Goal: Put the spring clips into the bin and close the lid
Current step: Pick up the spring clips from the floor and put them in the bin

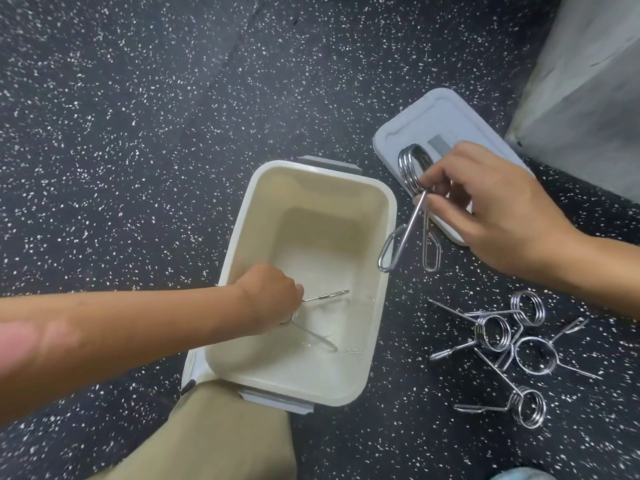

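Head view, progress: one clip is being lowered into the bin, a second is held in the air, four are judged to lie waiting on the floor, and the lid is off; most of the task is judged to remain.
Left hand [268, 299]: seen at centre-left, reached down inside the bin, with the fingers closed in a pinch around the coil of the bright steel wire spring clip with two looped handles [323, 317], whose handles are splayed just above the bin's bottom; whether it touches the bottom cannot be told.
Right hand [498, 209]: seen at centre-right, above the lid, with thumb and fingers pinched on the chrome coiled spring clip held up with handles hanging down [414, 202].
Cream rectangular plastic bin with rounded corners [375, 292]: seen in the middle of the frame; smooth, glossy walls, grey latch tabs at its upper and lower ends, nothing else inside.
Pale grey flat plastic lid with a raised rim [446, 112]: laid on the floor at upper right, just beside the bin, partly covered by the right hand.
Heap of loose chrome spring clips [519, 344]: laid at lower right, partly overlapped; tight round coils, thin straight arms, shiny.
Dark speckled rubber floor [138, 116]: matt, grainy, flecked with white.
Khaki trouser leg [214, 434]: seen at the bottom, touching the bin's lower edge.
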{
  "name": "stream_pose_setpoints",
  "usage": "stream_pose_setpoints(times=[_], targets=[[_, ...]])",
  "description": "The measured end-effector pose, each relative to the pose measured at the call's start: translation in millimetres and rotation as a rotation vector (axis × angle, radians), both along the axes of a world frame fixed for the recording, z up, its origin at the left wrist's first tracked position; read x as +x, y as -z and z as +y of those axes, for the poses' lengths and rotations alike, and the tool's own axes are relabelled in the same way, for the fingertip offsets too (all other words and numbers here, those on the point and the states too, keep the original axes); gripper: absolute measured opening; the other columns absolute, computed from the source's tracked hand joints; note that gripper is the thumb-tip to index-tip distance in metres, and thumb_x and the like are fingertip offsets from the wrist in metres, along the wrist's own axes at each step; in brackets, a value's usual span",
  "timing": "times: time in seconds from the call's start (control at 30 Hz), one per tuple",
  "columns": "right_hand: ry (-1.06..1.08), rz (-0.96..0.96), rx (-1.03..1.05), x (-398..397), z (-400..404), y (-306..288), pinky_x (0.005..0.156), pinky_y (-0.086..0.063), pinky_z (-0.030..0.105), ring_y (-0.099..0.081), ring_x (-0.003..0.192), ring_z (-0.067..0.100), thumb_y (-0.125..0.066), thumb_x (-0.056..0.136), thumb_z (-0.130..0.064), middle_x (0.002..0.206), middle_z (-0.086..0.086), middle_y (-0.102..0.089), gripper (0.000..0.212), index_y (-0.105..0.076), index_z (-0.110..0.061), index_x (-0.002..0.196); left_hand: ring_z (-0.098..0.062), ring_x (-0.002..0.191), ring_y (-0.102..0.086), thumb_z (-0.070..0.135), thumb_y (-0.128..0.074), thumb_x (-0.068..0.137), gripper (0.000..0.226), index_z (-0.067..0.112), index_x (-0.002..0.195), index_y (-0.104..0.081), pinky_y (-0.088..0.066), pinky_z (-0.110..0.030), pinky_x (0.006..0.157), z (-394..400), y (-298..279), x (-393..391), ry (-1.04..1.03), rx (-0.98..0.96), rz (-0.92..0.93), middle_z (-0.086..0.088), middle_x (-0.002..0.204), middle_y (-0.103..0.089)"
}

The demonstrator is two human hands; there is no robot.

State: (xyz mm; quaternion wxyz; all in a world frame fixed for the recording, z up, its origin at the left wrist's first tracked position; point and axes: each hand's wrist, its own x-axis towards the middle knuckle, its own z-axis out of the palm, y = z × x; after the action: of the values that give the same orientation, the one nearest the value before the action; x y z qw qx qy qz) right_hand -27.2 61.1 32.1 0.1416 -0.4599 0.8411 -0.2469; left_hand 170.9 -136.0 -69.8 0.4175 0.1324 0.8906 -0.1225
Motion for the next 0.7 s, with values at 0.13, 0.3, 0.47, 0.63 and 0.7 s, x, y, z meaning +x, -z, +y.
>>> stream_pose_setpoints(times=[0.13, 0.3, 0.47, 0.63, 0.7], targets=[[-0.092, 0.027, -0.050, 7, -24, -7, 0.064, -0.049, 0.044, -0.055, 0.071, 0.021, -0.056, 0.092, -0.031, 0.092, -0.006, -0.052, 0.016, -0.063, -0.017, 0.099, -0.027, 0.061, -0.047, 0.023, -0.041, 0.100, 0.024, 0.010, 0.115, -0.053, -0.027, -0.031, 0.049, -5, -6, 3, -0.036, 0.050, 0.032, -0.007, 0.101, -0.069], [-0.316, 0.240, -0.068, 21, -59, -10, 0.046, -0.045, 0.039, -0.055, 0.057, 0.035, -0.055, 0.092, -0.029, 0.097, 0.005, -0.061, 0.023, -0.067, -0.010, 0.099, -0.034, 0.081, -0.062, 0.047, -0.040, 0.102, 0.034, 0.015, 0.109, -0.051, -0.041, -0.036, 0.062, -16, -28, 12, -0.238, 0.245, 0.134, -0.003, 0.088, -0.059], [-0.651, 0.512, -0.013, 31, -83, 5, 0.053, -0.036, 0.034, -0.057, 0.062, 0.030, -0.062, 0.092, -0.010, 0.083, 0.006, -0.063, 0.006, -0.067, -0.011, 0.089, -0.028, 0.082, -0.063, 0.054, -0.037, 0.099, 0.031, 0.026, 0.101, -0.050, -0.047, -0.037, 0.065, -31, -63, 30, -0.434, 0.416, 0.240, 0.004, 0.091, -0.064], [-0.816, 0.561, 0.025, 38, -97, 33, 0.054, -0.038, 0.036, -0.054, 0.055, 0.028, -0.056, 0.080, 0.007, 0.076, 0.009, -0.060, 0.017, -0.060, -0.010, 0.078, -0.024, 0.072, -0.060, 0.059, -0.027, 0.094, 0.035, 0.030, 0.093, -0.047, -0.041, -0.036, 0.058, -37, -81, 35, -0.501, 0.472, 0.384, 0.007, 0.075, -0.055], [-0.883, 0.584, 0.103, 38, -104, 46, 0.052, -0.041, 0.037, -0.055, 0.055, 0.029, -0.045, 0.081, 0.004, 0.074, 0.009, -0.058, 0.020, -0.060, -0.009, 0.076, -0.023, 0.071, -0.060, 0.062, -0.025, 0.092, 0.039, 0.032, 0.095, -0.049, -0.041, -0.036, 0.058, -40, -81, 34, -0.524, 0.472, 0.425, 0.008, 0.076, -0.059]])
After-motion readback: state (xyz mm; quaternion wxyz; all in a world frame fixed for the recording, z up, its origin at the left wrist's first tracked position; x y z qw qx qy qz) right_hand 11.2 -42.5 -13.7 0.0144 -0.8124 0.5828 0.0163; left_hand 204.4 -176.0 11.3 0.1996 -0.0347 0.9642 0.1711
